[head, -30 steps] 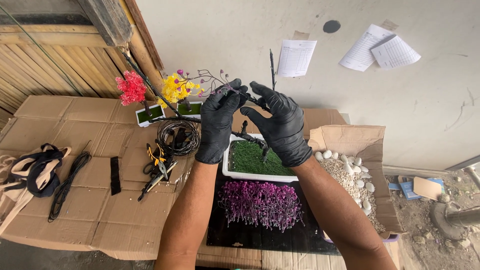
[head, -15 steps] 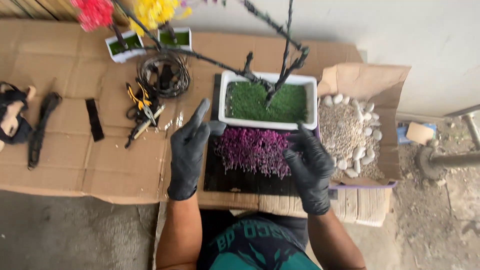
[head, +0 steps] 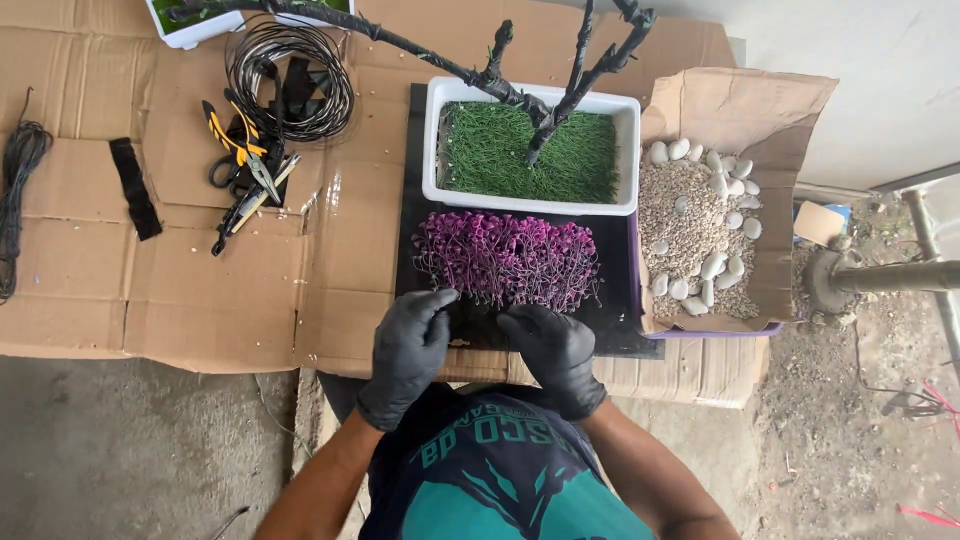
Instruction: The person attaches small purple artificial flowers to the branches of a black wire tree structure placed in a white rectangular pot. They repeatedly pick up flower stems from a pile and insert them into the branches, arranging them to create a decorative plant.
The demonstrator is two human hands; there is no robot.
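Note:
Both my hands wear black gloves and rest at the near edge of a black mat (head: 620, 300). My left hand (head: 408, 350) touches the near left corner of a pile of purple artificial flowers (head: 505, 258) with its fingertips. My right hand (head: 556, 352) lies curled just below the same pile, its fingers touching the lower edge. Whether either hand grips any flower is unclear. Behind the pile stands a white rectangular tray (head: 432, 150) lined with green artificial grass (head: 500, 150), from which black wrapped branches (head: 560, 90) rise.
An open cardboard box (head: 760, 110) of gravel and white pebbles (head: 695, 235) sits right of the mat. On the flattened cardboard (head: 150, 290) to the left lie a coil of black wire (head: 290, 75), pliers and scissors (head: 240, 175), a black strip (head: 134, 187) and a cord bundle (head: 15, 190).
The view has dropped closer to the table. Both hands came down from beside the flower pile to its near edge, fingers now curled against the purple flowers.

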